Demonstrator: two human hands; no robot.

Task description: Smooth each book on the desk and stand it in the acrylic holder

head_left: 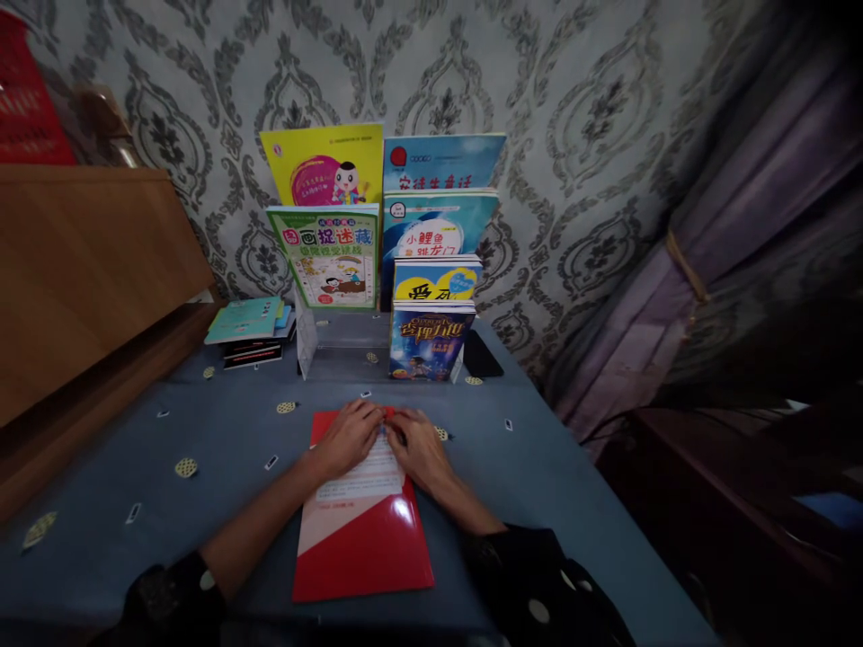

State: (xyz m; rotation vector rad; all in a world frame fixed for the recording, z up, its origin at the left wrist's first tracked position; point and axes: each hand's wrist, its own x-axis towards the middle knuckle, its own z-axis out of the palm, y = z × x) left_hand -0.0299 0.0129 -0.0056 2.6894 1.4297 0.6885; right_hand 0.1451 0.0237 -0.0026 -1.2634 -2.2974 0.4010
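Note:
A glossy red and white book (368,562) lies flat on the table with printed text on its upper half. My left hand (351,436) rests over its top left part, fingers bent and closed at the top edge. From the right, my right hand (416,445) closes on the same edge, its fingertips close to those of the left. A bit of red cover shows between the two hands. The undersides of the fingers are hidden. Beyond the book stands a clear bookstand (343,359) with books in two columns.
On the stand are a yellow book (324,166), a green-framed book (333,261), several blue books (438,225) and a dark blue book (428,341). Left of it lies a small book stack (249,325). A black flat object (482,355) sits right, near the curtain (647,279). A wooden panel (94,279) borders the left.

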